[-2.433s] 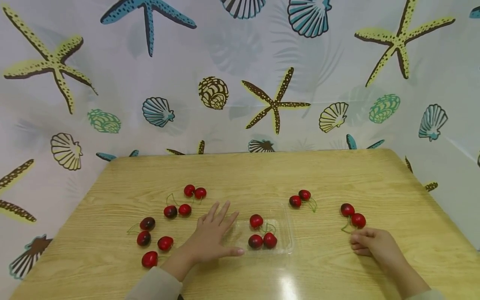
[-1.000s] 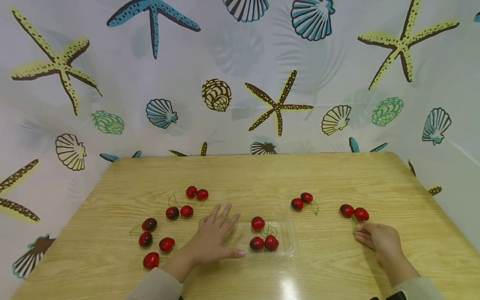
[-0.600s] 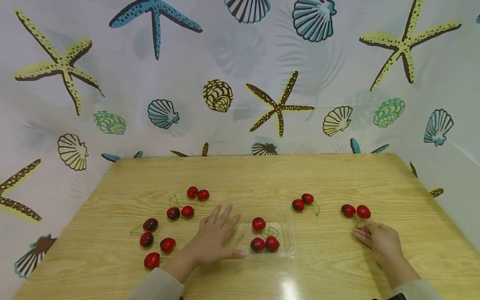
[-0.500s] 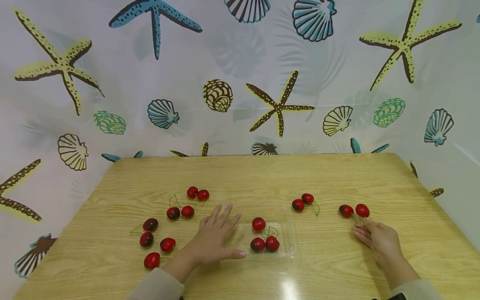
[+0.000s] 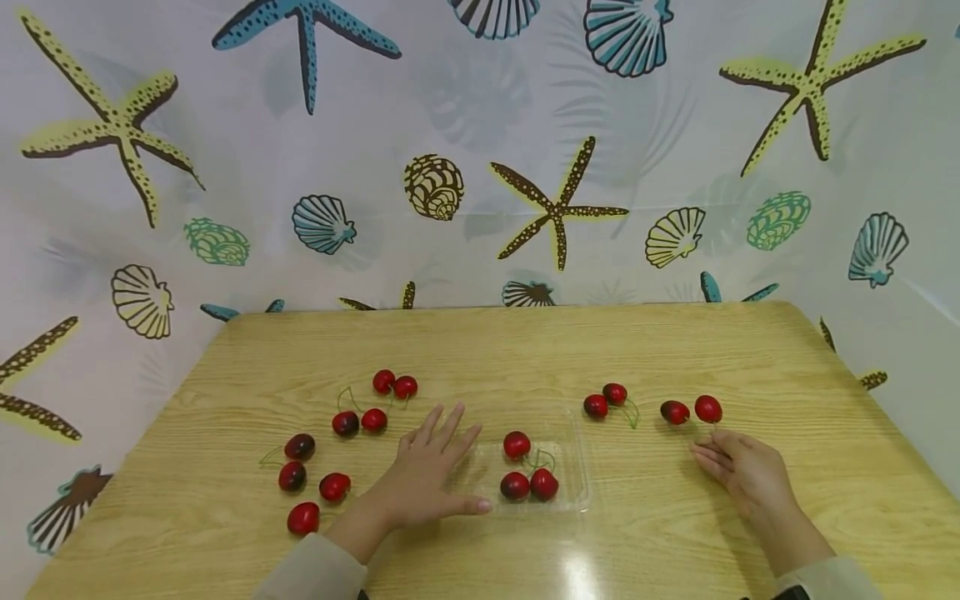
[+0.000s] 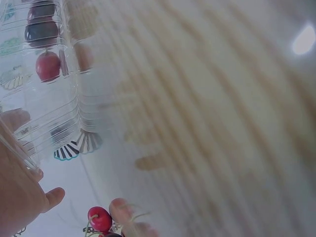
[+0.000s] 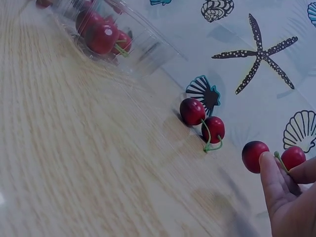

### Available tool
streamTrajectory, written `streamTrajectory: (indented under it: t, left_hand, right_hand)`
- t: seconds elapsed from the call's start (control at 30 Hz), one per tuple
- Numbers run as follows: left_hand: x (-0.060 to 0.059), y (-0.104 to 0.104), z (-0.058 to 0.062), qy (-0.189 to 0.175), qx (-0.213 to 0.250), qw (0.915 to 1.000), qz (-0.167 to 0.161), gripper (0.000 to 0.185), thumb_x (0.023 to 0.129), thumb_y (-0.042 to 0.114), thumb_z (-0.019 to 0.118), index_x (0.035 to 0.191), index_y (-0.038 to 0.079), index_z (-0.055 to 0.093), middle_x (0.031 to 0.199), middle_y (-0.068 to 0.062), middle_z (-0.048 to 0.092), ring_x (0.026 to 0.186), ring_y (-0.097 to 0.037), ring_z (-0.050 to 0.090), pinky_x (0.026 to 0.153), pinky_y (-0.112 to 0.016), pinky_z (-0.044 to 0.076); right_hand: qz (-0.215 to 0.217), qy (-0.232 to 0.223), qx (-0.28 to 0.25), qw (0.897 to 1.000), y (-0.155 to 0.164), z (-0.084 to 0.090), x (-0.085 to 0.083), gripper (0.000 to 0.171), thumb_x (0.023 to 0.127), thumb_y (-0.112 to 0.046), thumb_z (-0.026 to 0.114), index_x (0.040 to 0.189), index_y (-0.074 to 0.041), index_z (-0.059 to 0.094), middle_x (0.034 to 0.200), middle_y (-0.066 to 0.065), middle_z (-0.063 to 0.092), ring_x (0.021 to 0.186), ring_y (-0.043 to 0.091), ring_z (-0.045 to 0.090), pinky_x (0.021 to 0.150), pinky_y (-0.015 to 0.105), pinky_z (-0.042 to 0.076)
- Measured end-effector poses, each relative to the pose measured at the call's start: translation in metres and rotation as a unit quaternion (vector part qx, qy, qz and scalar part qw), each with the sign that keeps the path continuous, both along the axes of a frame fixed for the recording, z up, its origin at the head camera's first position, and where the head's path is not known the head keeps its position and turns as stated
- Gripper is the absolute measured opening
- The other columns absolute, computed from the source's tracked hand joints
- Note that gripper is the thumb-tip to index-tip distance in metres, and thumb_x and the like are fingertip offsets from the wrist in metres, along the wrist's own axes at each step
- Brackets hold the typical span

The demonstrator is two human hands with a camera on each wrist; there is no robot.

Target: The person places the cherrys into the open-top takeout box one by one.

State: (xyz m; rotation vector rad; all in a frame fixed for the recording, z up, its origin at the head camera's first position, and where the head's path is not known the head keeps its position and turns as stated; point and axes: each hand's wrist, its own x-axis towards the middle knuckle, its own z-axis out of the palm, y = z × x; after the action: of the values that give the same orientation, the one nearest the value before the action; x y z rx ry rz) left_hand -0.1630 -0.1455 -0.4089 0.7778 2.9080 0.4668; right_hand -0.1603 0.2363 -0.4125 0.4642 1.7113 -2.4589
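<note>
My right hand (image 5: 750, 477) pinches the green stems of a pair of cherries (image 5: 708, 409) between thumb and fingertips. In the right wrist view, the two cherries (image 7: 255, 157) hang out past the fingertips over the table. The left hand (image 5: 426, 481), fingers spread, rests at the left side of a clear plastic container (image 5: 582, 479) and covers part of it. Several red cherries (image 5: 517, 445) lie inside this container, with green stems showing. In the left wrist view, the thumb and fingers of the left hand (image 6: 19, 190) lie along the container's clear wall (image 6: 74, 101).
Between the container and the right hand lies another pair of cherries (image 5: 596, 407). Several more cherries (image 5: 346, 423) are scattered left of the left hand, two of them (image 5: 303, 518) close to its sleeve. A patterned cloth (image 5: 465, 250) hangs behind the wooden table (image 5: 495, 342).
My right hand has taken the pair of cherries by the stems, raised it and shifted it left toward the container. The left hand stays in place.
</note>
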Motion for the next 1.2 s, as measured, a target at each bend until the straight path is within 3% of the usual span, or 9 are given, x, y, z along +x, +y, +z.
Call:
streamTrajectory:
  t: [0.17,0.4,1.2]
  left_hand:
    - [0.0,0.0,0.0,-0.002,-0.001,1.0,-0.002,0.091,0.069,0.067,0.05,0.139,0.017,0.02,0.143,-0.005,-0.004,0.128,-0.03,-0.008,0.091,-0.06,0.011]
    - [-0.001,0.0,0.0,0.002,-0.011,0.9999,0.001,0.092,0.068,0.069,0.049,0.138,0.017,0.02,0.143,-0.005,-0.004,0.128,-0.03,-0.008,0.091,-0.06,0.012]
    - [-0.001,0.0,0.001,0.0,-0.004,1.0,0.0,0.092,0.068,0.068,0.049,0.138,0.017,0.021,0.143,-0.005,-0.004,0.128,-0.031,-0.007,0.092,-0.06,0.011]
  right_hand:
    - [0.018,0.017,-0.009,1.0,-0.005,0.005,0.001,0.011,0.09,-0.009,0.045,0.094,0.0,0.049,0.079,0.003,0.06,0.077,0.015,0.061,0.075,0.025,0.045]
    - [0.046,0.039,-0.024,0.998,-0.013,0.01,0.003,0.012,0.089,-0.007,0.045,0.085,-0.003,0.055,0.079,0.006,0.062,0.076,0.017,0.062,0.073,0.025,0.046]
    - [0.091,0.055,-0.003,0.994,-0.046,0.024,0.003,0.013,0.089,-0.007,0.046,0.082,-0.007,0.056,0.078,0.005,0.063,0.073,0.015,0.062,0.071,0.024,0.047]
